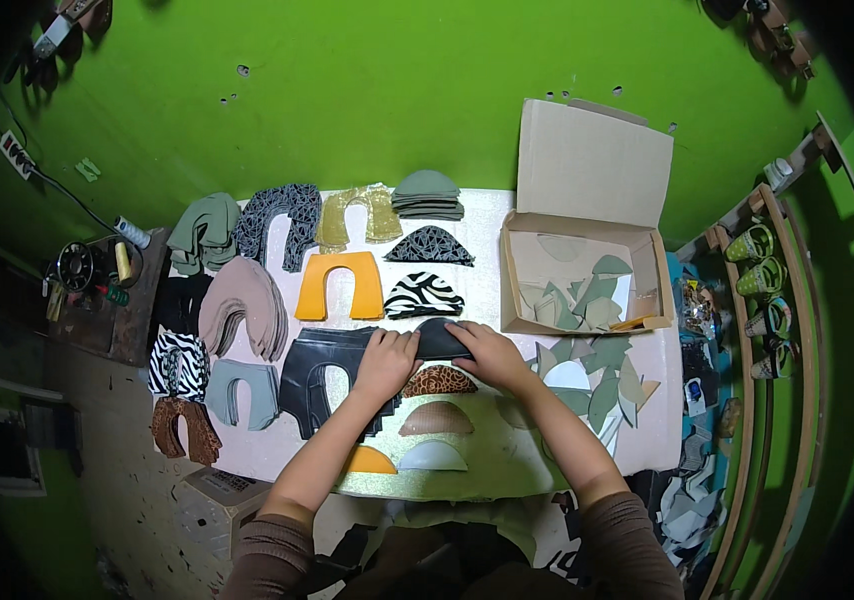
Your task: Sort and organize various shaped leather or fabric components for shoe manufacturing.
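Observation:
A stack of black half-moon pieces (439, 340) lies between my hands, in the middle column on the table. My left hand (388, 362) grips its left end with bent fingers, the wrist crossing a stack of black U-shaped pieces (299, 375). On its right end my right hand (493, 355) closes, thumb toward the near side. Just beyond lies a zebra-print half-moon stack (425, 294); a leopard-print one (440, 381) is on the near side. The fingers hide part of the black stack's ends.
More U-shaped stacks, such as orange (313, 290) and pink (237, 302), fill the table's left half. An open cardboard box (587, 322) holds green and beige offcuts, with loose offcuts (602, 392) before it. A wooden rack with sandals (762, 275) stands at the right.

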Demonstrator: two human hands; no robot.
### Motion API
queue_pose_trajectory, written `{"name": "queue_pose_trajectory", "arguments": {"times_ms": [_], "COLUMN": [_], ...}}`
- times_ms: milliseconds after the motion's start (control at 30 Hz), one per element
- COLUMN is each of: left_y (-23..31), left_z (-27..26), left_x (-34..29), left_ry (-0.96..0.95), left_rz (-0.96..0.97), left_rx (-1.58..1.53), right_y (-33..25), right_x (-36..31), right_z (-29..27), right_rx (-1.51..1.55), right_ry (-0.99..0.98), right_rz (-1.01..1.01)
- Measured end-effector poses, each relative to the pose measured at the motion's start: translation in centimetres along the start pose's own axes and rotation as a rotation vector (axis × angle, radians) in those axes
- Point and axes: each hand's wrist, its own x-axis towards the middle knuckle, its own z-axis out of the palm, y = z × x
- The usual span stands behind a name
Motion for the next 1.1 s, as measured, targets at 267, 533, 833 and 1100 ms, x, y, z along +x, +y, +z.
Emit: {"name": "queue_pose_trajectory", "arguments": {"times_ms": [267,533,833,1100], "left_y": [1.2,1.8,2.0,6.6], "left_z": [-0.1,0.6,0.0,-1.5], "left_x": [-1.5,-2.5,-1.5,0.1], "left_ry": [0.009,-0.094,-0.149,0.043], "left_rz": [0.024,-0.02,-0.081,-0.245], "left_rx": [-0.052,-0.122,-0.094,-0.04], "right_y": [-0.7,-0.6,0.1,-0.4], "right_x": [-1.6,-2.6,-2.4,-5.4], "right_z": [1.5,3.5,3.7,0.6], "right_rx": [-0.231,-0.255,-0.173,-0.038], "right_ry": [0.233,0.134,0.148,0.174], "right_rz": [-0.142,-0.103,-0.106,-0.147]}}
